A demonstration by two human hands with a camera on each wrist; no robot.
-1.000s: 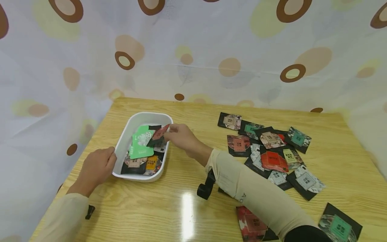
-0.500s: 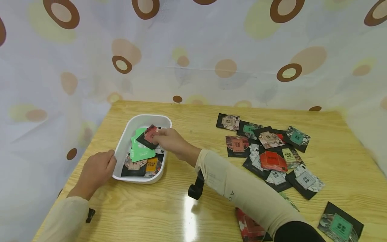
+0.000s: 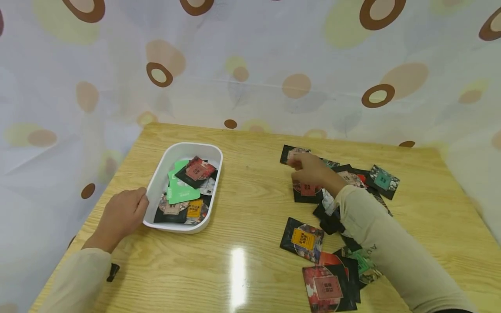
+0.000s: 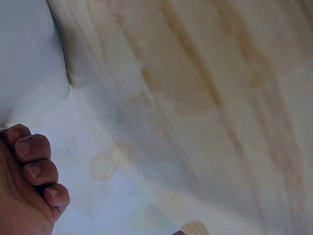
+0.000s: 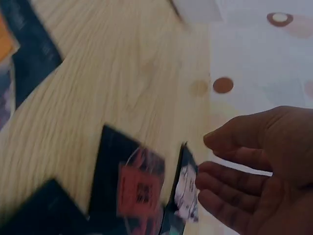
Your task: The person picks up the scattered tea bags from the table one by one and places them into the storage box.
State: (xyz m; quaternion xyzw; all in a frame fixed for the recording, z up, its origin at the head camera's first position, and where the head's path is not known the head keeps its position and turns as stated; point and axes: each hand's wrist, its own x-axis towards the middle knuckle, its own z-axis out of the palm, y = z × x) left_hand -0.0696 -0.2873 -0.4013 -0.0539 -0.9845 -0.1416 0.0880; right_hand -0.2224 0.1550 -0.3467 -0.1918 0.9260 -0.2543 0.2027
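My left hand [image 3: 123, 213] grips the left rim of a white plastic tub [image 3: 178, 229], its fingers curled beside the tub's wall [image 4: 29, 54] in the left wrist view. Inside the tub, a black tea sachet with a red label [image 3: 196, 170] lies across a green sachet [image 3: 180, 191], with several others around. Over on the right, my right hand [image 3: 313, 169] hovers above scattered sachets, fingers relaxed and thumb apart. The right wrist view has this hand [image 5: 254, 171] right beside a pale-pink-labelled sachet [image 5: 187, 191]; a red-labelled sachet [image 5: 139, 191] lies nearby.
Several dark sachets spread over the wooden table [image 3: 250, 208], including a teal-labelled one [image 3: 383, 180] and an orange-labelled one [image 3: 303, 239]. Toward the front, a red sachet [image 3: 325, 287] overlaps others. A patterned curtain [image 3: 258, 56] hangs behind the table.
My right hand has let go of the red-labelled sachet in the tub and moved right, over the scattered sachets. The left hand keeps its hold on the rim.
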